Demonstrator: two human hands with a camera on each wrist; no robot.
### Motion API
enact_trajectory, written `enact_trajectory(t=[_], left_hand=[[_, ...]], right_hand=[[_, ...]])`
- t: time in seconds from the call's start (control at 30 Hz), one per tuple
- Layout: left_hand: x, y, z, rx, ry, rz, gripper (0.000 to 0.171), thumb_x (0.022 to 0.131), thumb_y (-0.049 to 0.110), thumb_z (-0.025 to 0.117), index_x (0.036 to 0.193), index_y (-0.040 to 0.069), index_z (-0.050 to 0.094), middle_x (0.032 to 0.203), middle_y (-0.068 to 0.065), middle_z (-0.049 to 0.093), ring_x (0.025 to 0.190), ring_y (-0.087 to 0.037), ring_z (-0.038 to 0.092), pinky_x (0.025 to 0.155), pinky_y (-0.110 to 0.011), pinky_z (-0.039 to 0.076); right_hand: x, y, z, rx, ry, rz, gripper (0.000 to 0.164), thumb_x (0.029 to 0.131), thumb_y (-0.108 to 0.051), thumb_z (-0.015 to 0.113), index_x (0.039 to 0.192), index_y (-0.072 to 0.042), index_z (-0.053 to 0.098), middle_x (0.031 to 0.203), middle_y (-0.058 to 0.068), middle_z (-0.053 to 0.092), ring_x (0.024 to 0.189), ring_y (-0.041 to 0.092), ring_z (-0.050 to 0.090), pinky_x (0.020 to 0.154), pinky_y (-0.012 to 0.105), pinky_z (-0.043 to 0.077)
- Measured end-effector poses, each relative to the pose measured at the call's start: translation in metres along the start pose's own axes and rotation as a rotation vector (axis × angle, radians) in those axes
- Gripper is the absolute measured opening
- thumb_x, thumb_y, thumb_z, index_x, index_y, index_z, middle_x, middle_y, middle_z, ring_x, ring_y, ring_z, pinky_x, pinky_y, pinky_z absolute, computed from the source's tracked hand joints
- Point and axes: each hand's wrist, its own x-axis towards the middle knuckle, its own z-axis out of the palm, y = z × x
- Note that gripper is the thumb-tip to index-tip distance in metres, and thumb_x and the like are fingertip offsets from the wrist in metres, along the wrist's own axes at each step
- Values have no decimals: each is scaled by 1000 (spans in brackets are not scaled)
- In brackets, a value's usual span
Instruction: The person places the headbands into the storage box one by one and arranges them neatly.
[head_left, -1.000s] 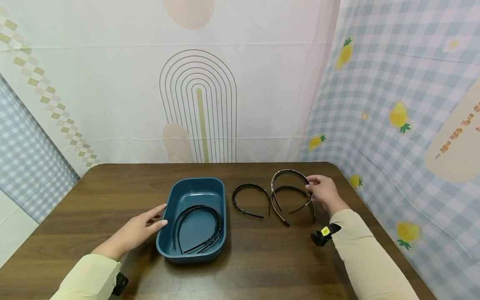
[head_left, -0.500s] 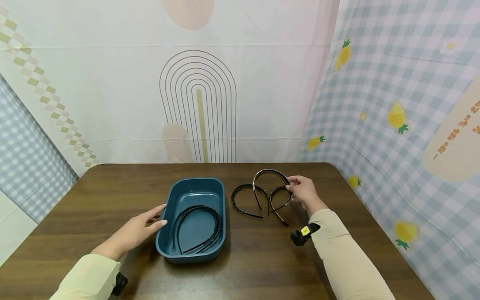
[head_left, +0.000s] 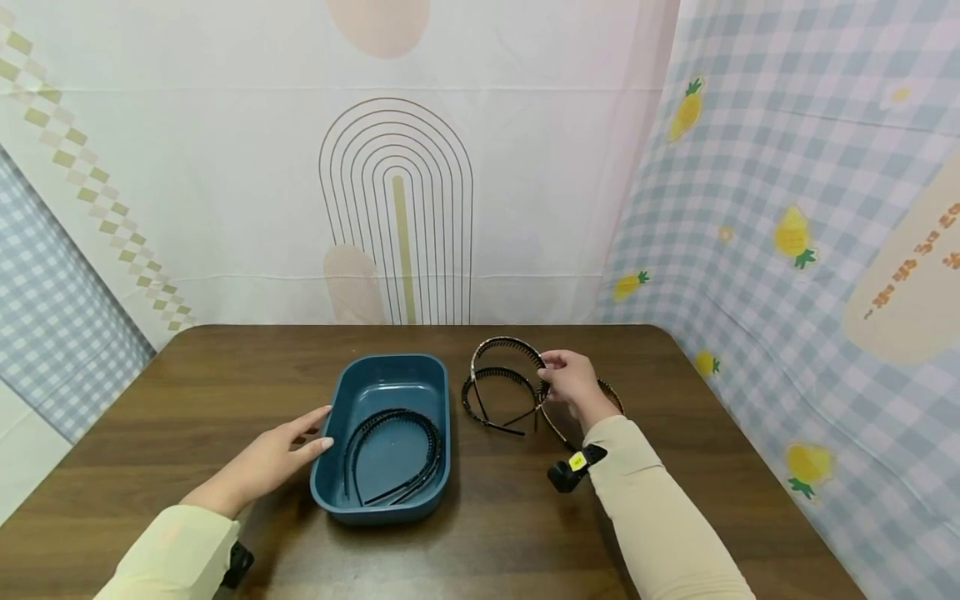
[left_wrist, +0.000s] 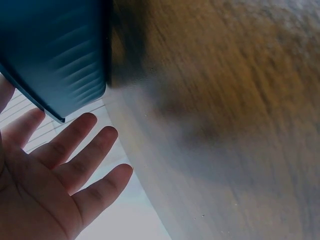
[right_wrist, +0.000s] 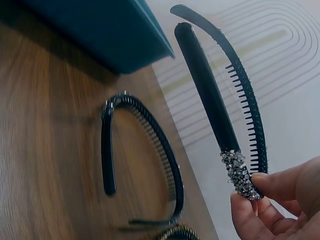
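Over a brown wooden tabletop (head_left: 510, 525), the right hand (head_left: 572, 383) is pinching a black, rhinestone-studded headband (right_wrist: 209, 95) right of a blue rectangular plastic tub (head_left: 393, 514); the left hand (head_left: 268, 462), unclenched, is touching the tub's left rim. Loading is apparently proceeding, next calling for lowering inside.

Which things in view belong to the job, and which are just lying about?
Likely the job:
silver-studded headband in the right hand
blue bin, left hand at its rim
headbands inside it
black headband
gold headband

Just around:
table
patterned cloths
wrist cameras
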Motion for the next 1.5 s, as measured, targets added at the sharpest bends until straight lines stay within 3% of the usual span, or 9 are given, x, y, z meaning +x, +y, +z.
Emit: enact_trajectory(t=[0.17, 0.4, 0.67, 0.83, 1.03, 1.17, 1.37, 1.5], left_hand=[[0, -1, 1, 2, -3, -5, 71, 98, 46, 52, 152, 6, 28, 137, -27, 50, 120, -42, 52, 94, -60, 44], [1, 1, 0, -7, -10, -11, 72, 97, 47, 52, 152, 7, 29, 137, -27, 49, 121, -43, 52, 94, -60, 43], [1, 3, 0, -7, -6, -19, 70, 98, 45, 53, 152, 7, 29, 136, -27, 50, 121, -43, 52, 95, -60, 43], [2, 2, -1, 1, -5, -6, 71, 98, 45, 52, 152, 6, 29, 135, -27, 50, 120, -43, 52, 94, -60, 44], [1, 1, 0, 4, -3, 0, 71, 98, 45, 52, 152, 6, 29, 135, -28, 50, 119, -43, 53, 93, -60, 44], [1, 1, 0, 8, -2, 0, 71, 98, 46, 52, 151, 5, 29, 135, -28, 51, 119, -43, 53, 93, -60, 44], [2, 1, 1, 7, -8, -16, 71, 98, 45, 52, 152, 5, 29, 136, -28, 50, 120, -43, 53, 94, -60, 44], [2, 1, 1, 13, -4, -28, 71, 98, 45, 52, 152, 5, 29, 136, -28, 50, 120, -43, 53, 94, -61, 43]], right_hand=[[-2, -6, 12, 13, -8, -10, 34, 95, -1, 58, 129, -1, 57, 107, 11, 52, 83, 17, 51, 56, 25, 49], [-7, -13, 29, 6, -25, -14, 33, 94, -1, 60, 126, -1, 60, 114, 15, 55, 78, 15, 51, 59, 30, 53], [-14, -20, 49, 24, -50, -29, 30, 92, 1, 61, 122, -1, 61, 110, 14, 56, 71, 13, 50, 51, 23, 48], [-18, -27, 61, 28, -69, -32, 29, 93, 0, 61, 122, -2, 62, 110, 12, 56, 75, 14, 51, 49, 22, 47], [-22, -34, 73, 34, -86, -20, 28, 93, 0, 60, 121, -3, 63, 114, 14, 58, 82, 16, 53, 59, 32, 53], [-24, -36, 80, 27, -92, -17, 27, 93, 1, 60, 120, -3, 63, 115, 15, 58, 75, 17, 52, 62, 37, 53], [-26, -40, 92, 20, -104, -24, 27, 93, 1, 60, 119, -2, 63, 116, 15, 58, 74, 22, 54, 48, 25, 44], [-30, -46, 98, 21, -111, -24, 26, 93, 2, 59, 118, -2, 64, 117, 16, 59, 61, 17, 49, 54, 31, 49]])
